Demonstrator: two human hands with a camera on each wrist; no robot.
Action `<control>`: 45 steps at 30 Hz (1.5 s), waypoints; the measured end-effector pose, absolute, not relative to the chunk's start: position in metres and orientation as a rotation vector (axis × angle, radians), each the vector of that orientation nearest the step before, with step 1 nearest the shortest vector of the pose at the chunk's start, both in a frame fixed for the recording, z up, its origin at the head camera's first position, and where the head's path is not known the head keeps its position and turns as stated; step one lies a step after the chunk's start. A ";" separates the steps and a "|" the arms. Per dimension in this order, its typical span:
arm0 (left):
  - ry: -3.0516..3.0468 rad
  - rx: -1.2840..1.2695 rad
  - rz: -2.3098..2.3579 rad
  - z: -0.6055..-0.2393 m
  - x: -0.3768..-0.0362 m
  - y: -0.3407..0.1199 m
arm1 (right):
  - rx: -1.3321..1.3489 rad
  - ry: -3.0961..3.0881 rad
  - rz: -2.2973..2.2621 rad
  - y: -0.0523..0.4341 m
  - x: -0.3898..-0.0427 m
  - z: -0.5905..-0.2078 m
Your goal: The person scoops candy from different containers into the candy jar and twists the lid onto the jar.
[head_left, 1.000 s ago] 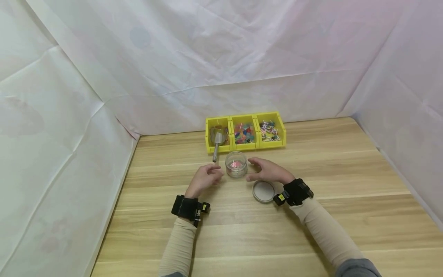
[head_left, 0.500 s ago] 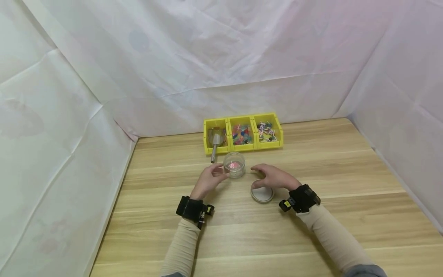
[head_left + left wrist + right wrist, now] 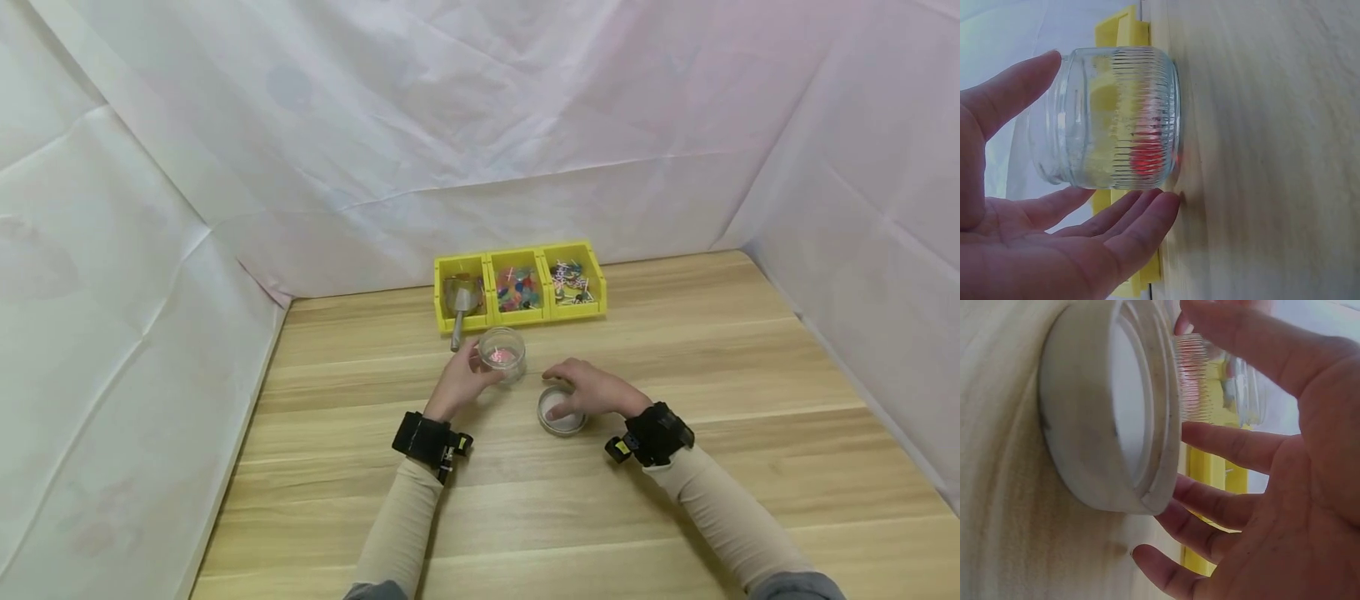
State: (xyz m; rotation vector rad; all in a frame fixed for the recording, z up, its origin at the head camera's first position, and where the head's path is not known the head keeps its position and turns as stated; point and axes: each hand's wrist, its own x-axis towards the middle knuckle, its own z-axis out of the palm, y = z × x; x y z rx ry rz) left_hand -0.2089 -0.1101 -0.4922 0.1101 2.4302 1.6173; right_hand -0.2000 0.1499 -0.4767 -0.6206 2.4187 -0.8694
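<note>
Bins [image 3: 519, 286] stand behind jar [image 3: 501, 352]; lid [image 3: 560, 411] seemingly under right hand [image 3: 592, 390].

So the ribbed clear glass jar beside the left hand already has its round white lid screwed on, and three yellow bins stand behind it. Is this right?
Not quite. The ribbed clear glass jar is open; its round white lid lies on the wooden table under the right hand, as the head view shows. The three yellow bins do stand behind it.
</note>
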 end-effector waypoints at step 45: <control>2.618 0.152 1.438 -0.499 -0.223 -0.099 | -0.458 2.604 -1.238 0.160 -0.213 -0.474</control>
